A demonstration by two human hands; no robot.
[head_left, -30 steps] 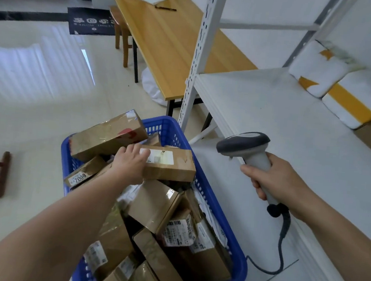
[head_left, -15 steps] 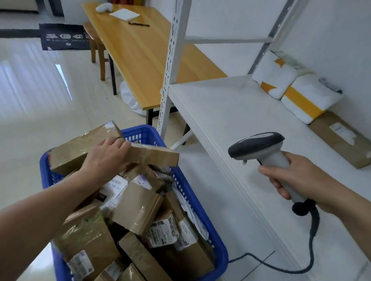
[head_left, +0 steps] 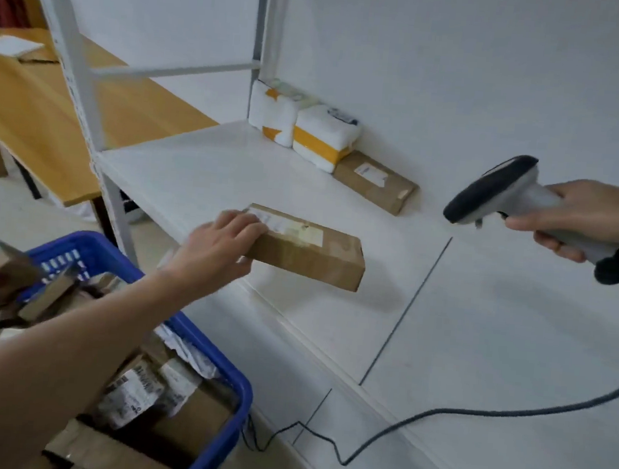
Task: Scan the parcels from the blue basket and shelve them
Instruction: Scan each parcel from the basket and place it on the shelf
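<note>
left hand (head_left: 220, 249) grips the brown parcel (head_left: 310, 249) by its left end, fingers curled over the top edge (thumb hidden underneath). parcel hangs just above the front of the shelf (head_left: 179, 163), label (head_left: 282, 224) up, not set down yet. right hand (head_left: 594, 218) is wrapped round the handle of the scanner (head_left: 499, 191), head aimed down-left at the parcel but well apart from it; can't tell if the trigger's pressed.

step in hand, i'd say: scan, then shelve. to do it well:
- get fingertips off the label. they sit right at its edge & could cover the barcode
- hold the parcel steady w/ the label tipped toward the scanner head
- bring the scanner nearer & square to the label
- mind the cable (head_left: 472, 413), it trails over the shelf front

then slide it in by the white parcels (head_left: 273, 115) & flat brown parcel (head_left: 376, 182) at the back. blue basket (head_left: 211, 353) lower left holds plenty more, so prob. early in the task.
</note>
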